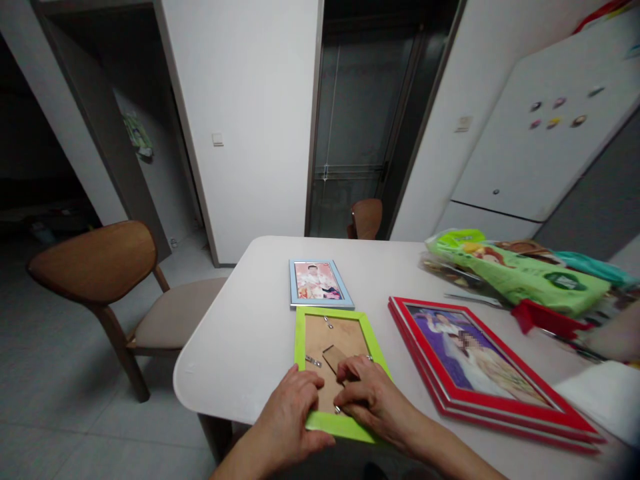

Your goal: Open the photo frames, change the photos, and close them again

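A lime-green photo frame [301, 337] lies face down on the table near its front edge, its brown backing board [320, 333] showing. Small metal clips [313, 361] sit around the board, and a stand flap is cut into its middle. My left hand [293, 407] grips the frame's lower left side, thumb on the bottom rim and fingers curled over the edge. My right hand [373, 400] rests over the lower right of the board, fingers bent and pinched at the bottom metal clip [337, 409]. The right hand covers part of the flap.
Beyond it lies a light-blue photo frame [291, 283] with a picture. Stacked red photo frames [463, 400] are to the right. Green packaging [530, 273], a red tray-like object [550, 323] and white paper [607, 400] crowd the table's right side. A wooden chair [100, 260] stands left.
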The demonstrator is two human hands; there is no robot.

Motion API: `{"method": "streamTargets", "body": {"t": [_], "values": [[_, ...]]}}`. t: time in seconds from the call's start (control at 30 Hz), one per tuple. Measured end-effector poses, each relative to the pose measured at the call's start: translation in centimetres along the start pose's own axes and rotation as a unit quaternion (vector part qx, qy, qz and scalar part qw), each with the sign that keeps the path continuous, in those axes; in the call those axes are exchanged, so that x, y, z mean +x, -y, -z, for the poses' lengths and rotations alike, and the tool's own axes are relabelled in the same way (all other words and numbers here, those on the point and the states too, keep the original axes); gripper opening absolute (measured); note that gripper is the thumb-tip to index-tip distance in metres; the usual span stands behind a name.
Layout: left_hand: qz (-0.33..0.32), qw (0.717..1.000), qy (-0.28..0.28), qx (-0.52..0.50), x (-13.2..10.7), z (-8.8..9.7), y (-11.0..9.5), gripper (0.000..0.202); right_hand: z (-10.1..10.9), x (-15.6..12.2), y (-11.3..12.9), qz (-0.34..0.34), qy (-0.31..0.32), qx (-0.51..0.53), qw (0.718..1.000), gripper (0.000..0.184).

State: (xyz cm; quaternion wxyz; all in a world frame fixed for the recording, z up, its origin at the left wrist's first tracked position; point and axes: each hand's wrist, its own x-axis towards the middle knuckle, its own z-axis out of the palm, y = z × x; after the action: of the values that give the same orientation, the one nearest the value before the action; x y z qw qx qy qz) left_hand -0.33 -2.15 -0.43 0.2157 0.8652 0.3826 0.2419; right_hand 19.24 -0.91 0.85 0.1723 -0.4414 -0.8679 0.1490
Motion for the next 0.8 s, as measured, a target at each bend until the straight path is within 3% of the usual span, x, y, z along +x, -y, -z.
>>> {"method": "streamTargets", "body": {"t": [0.2, 0.27, 0.33, 0.4, 0.5, 0.6, 0.7, 0.8], "values": [[0.017, 1.0, 0.018, 0.012, 0.0, 0.2, -0.9, 0.034, 0.8, -0.8, 0.7, 0.02, 0.009, 0.024, 0.999, 0.03], [0.043, 0.998, 0.018, 0.031, 0.2, -0.3, -1.5, 0.041, 1.1, -1.2, 0.6, -0.003, -0.025, 0.077, 0.997, 0.029], [0.057, 0.997, 0.017, 0.046, 0.3, -0.7, -2.0, 0.046, 1.3, -1.8, -0.2, -0.069, -0.107, 0.15, 0.98, 0.027], [0.05, 0.998, 0.001, 0.04, 0.4, -0.6, -2.3, 0.041, 1.4, -2.7, -1.5, -0.174, -0.22, 0.227, 0.933, 0.03], [0.023, 0.997, -0.063, -0.027, 0.3, 0.0, -2.6, 0.025, 0.9, -4.1, -2.5, -0.31, -0.323, 0.384, 0.807, 0.036], [0.017, 0.979, -0.135, -0.151, 0.4, 0.0, -3.4, 0.021, -0.5, -4.0, -1.0, -0.301, -0.286, 0.566, 0.712, 0.039], [0.012, 0.938, -0.145, -0.316, 1.5, -1.1, -5.2, 0.03, -1.6, -2.5, 1.6, -0.254, -0.231, 0.665, 0.663, 0.041], [0.0, 0.899, -0.147, -0.414, 3.4, -1.8, -7.7, 0.036, -0.6, -1.7, 2.2, -0.237, -0.277, 0.679, 0.637, 0.036]]}}
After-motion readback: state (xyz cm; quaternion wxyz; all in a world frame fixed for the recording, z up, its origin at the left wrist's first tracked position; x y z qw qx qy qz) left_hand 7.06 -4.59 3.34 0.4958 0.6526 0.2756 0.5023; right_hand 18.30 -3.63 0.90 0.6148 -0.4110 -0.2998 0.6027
